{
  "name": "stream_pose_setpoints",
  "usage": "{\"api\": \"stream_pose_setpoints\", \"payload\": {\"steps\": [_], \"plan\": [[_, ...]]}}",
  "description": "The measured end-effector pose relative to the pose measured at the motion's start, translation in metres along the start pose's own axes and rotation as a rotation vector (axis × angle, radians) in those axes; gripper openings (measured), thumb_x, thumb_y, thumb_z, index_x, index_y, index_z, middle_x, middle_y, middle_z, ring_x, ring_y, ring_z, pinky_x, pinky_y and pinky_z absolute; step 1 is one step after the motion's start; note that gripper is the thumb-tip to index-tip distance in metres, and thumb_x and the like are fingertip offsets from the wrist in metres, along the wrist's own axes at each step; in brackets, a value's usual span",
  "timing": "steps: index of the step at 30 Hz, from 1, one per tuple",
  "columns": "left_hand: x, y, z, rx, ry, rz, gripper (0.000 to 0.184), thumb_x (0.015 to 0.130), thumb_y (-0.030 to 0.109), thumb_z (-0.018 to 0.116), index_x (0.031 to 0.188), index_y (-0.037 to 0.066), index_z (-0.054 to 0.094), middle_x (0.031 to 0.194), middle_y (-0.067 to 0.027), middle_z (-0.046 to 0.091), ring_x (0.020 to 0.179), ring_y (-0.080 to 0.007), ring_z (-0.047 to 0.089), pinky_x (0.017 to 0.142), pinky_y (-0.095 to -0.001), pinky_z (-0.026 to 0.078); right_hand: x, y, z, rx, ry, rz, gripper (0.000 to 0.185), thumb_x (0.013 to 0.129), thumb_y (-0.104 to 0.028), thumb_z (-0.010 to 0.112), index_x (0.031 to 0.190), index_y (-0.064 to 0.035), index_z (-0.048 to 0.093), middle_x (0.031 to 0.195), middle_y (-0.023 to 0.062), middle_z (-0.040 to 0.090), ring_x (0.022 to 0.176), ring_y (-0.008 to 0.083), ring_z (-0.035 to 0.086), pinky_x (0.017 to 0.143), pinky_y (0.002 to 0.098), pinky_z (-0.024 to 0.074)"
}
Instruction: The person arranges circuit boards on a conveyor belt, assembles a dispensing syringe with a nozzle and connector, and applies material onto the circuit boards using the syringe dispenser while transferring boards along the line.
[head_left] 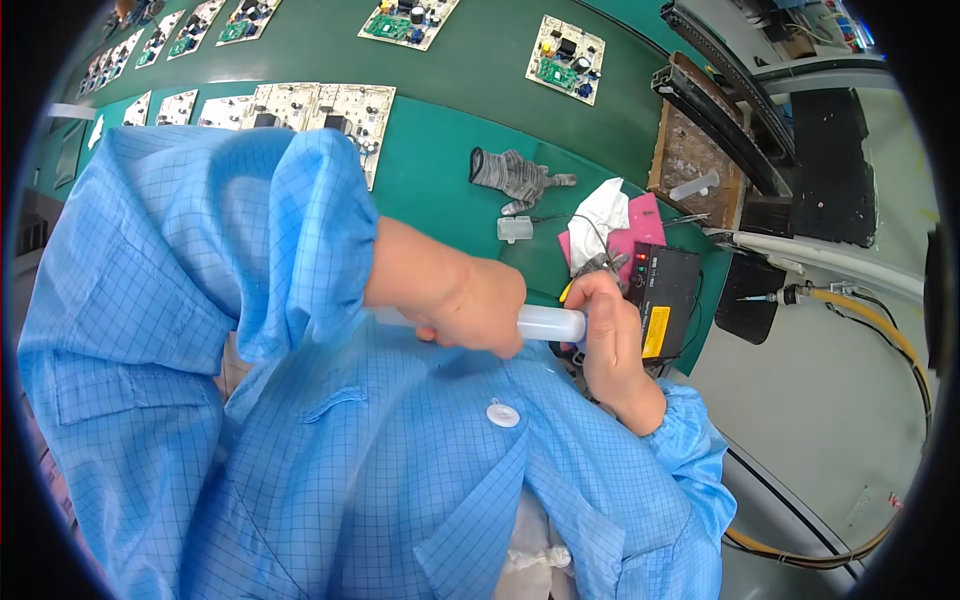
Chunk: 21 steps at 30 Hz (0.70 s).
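My left hand [485,305] is wrapped around a translucent white plastic tube [548,323], which looks like a syringe barrel. The tube lies roughly level in front of my chest, and its rounded end points to the right. At that end, my right hand [612,340] has its fingers bent and closed. What they pinch is hidden behind the fingers. Just beyond the right hand stands a black control box [668,300] with a yellow label and a small red display. A grey knitted glove [520,180] rests on the green mat farther off.
Several circuit boards [566,60] lie along the far side and the left. A small clear container [515,229], a white cloth [600,222] and a pink pad [640,222] are near the box. Another tube [695,187] lies in a brown tray. A yellow hose [870,320] hangs at right.
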<state>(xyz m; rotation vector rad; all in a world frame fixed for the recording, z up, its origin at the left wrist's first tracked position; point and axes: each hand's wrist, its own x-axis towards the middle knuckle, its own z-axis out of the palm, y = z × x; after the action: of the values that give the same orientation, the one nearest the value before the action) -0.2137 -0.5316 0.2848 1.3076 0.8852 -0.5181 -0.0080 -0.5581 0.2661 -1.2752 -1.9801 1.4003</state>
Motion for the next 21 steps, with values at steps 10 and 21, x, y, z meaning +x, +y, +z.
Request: {"api": "stream_pose_setpoints", "payload": {"steps": [10,21], "plan": [[-0.004,-0.006,0.007,0.295,0.250,-0.033,0.025,0.078,0.021,0.056,0.090,0.000,0.064,0.087,-0.0193,0.065,0.082,-0.0321,0.064,0.074,-0.0401,0.050,0.008,0.007,0.020,0.080,0.036,0.102,0.038,0.096,-0.025,0.029,0.076,-0.0018,0.051,0.055,0.0067,0.048,0.045,0.0156,0.047,0.045,0.0302,0.0367],[0.021,-0.024,-0.022,0.676,0.544,0.107,0.014,0.074,0.011,0.060,0.084,0.004,0.067,0.083,-0.0107,0.067,0.078,-0.0300,0.066,0.065,-0.0390,0.053,0.043,0.031,0.024,0.463,-0.027,0.592,0.038,0.092,-0.032,0.029,0.079,-0.0023,0.051,0.055,0.0070,0.051,0.043,0.0129,0.045,0.040,0.0265,0.0335]]}}
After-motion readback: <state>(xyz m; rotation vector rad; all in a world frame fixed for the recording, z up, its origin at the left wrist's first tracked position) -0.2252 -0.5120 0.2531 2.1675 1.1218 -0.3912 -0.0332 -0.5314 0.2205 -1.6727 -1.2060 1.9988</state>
